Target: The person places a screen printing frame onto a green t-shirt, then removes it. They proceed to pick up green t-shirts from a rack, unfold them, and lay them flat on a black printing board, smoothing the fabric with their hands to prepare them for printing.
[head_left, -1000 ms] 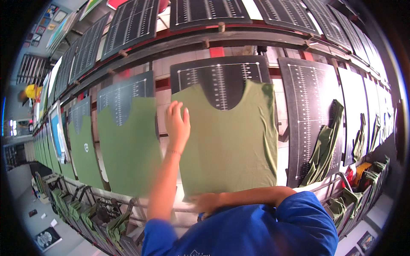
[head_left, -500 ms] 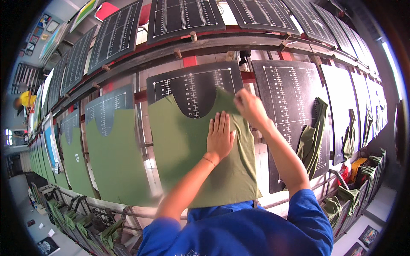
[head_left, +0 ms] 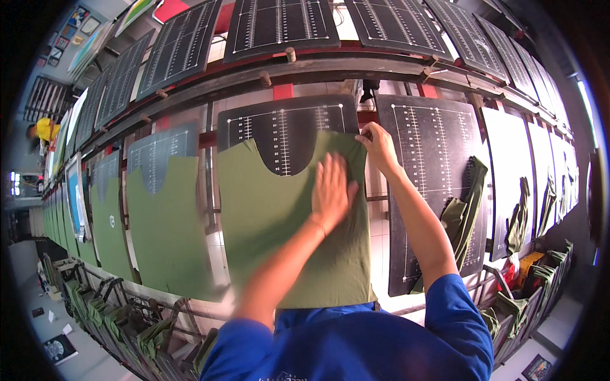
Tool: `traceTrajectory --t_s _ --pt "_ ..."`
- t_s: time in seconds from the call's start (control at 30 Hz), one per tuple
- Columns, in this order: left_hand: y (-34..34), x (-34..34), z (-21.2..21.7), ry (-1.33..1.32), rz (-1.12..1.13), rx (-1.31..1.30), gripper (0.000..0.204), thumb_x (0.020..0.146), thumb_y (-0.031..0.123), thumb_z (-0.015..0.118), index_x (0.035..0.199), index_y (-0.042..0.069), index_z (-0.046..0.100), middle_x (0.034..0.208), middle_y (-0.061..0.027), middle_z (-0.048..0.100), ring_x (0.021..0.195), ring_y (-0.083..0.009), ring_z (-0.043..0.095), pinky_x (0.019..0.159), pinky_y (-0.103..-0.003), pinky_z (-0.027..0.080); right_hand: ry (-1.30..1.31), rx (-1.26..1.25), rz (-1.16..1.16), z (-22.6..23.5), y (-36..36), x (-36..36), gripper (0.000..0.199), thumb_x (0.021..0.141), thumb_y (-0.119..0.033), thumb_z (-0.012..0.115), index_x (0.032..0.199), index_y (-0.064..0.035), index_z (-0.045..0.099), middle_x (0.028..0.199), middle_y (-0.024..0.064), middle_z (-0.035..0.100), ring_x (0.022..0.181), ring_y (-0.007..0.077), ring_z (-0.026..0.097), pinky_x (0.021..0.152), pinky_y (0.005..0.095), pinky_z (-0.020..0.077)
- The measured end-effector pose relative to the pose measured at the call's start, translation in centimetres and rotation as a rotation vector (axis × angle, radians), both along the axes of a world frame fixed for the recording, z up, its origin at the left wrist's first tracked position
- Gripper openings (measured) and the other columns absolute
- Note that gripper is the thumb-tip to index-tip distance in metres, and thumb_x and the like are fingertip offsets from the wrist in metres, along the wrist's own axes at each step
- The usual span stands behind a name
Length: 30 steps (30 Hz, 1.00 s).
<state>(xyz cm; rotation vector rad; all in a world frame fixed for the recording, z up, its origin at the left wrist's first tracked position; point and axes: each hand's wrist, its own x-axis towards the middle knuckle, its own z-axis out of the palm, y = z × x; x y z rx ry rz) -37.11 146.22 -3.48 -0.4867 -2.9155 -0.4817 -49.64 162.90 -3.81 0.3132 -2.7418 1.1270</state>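
A green shirt panel (head_left: 273, 235) with a scooped neckline lies over a black printing board (head_left: 295, 136) marked with white ruler lines. My left hand (head_left: 332, 190), slightly blurred, rests flat on the fabric right of the neckline with its fingers stretched out. At the panel's upper right corner, my right hand (head_left: 379, 147) pinches the shoulder edge of the cloth between thumb and fingers. The right side of the panel shows a few soft wrinkles.
Left of me, another green panel (head_left: 162, 228) covers its board. To the right stands a black board (head_left: 422, 152) with a bunched green cloth (head_left: 467, 200) on it. White boards (head_left: 505, 159) follow farther right. A dark rail (head_left: 356, 63) crosses behind. A person in yellow (head_left: 46, 130) is far left.
My left hand has slid a little up and right across the cloth. My right hand has closed on the shoulder corner, and the panel's right side lies straighter and smoother.
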Motion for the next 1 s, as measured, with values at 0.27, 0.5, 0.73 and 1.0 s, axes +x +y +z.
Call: traceTrajectory --t_s 0.27,0.5,0.73,1.0 --pt "4.4 24.9 -0.3 -0.346 -0.63 0.095 0.075 0.1 0.051 0.043 0.152 -0.003 0.036 0.161 -0.0188 0.032 0.15 -0.0325 0.027 0.123 -0.047 0.021 0.022 0.567 0.851 2.2 -8.1 12.3 0.074 0.092 -0.059 0.055 0.153 -0.0189 0.039 0.162 0.0064 0.033 0.151 0.0267 0.025 0.125 0.0489 0.0158" --pt "-7.5 24.0 2.2 -0.414 0.124 -0.032 0.077 0.091 0.033 0.062 0.153 -0.002 0.033 0.16 -0.0237 0.029 0.15 -0.0425 0.022 0.123 -0.055 0.014 0.173 0.529 0.46 0.0 -3.5 4.7 0.083 0.095 -0.065 0.045 0.154 -0.0084 0.035 0.162 0.0137 0.03 0.152 0.0343 0.022 0.125 0.0521 0.0136" --pt "-22.3 34.1 -1.6 -0.242 0.803 -0.015 0.065 0.104 0.03 0.041 0.157 -0.003 0.02 0.163 -0.0271 0.016 0.151 -0.0462 0.014 0.122 -0.058 0.01 -0.101 0.605 0.915 1.0 -0.1 40.3 0.084 0.091 -0.067 0.05 0.157 -0.018 0.033 0.163 0.0082 0.029 0.153 0.029 0.021 0.125 0.0536 0.012" --pt "-6.1 30.7 1.1 -0.207 0.122 -0.082 0.071 0.1 0.038 0.05 0.154 -0.003 0.028 0.161 -0.0282 0.022 0.15 -0.0488 0.016 0.119 -0.065 0.01 -0.145 -0.053 -0.199 4.1 6.4 44.9 0.038 0.084 0.0 0.071 0.121 -0.0034 0.063 0.102 0.0146 0.068 0.09 0.0284 0.067 0.079 0.0374 0.0539"
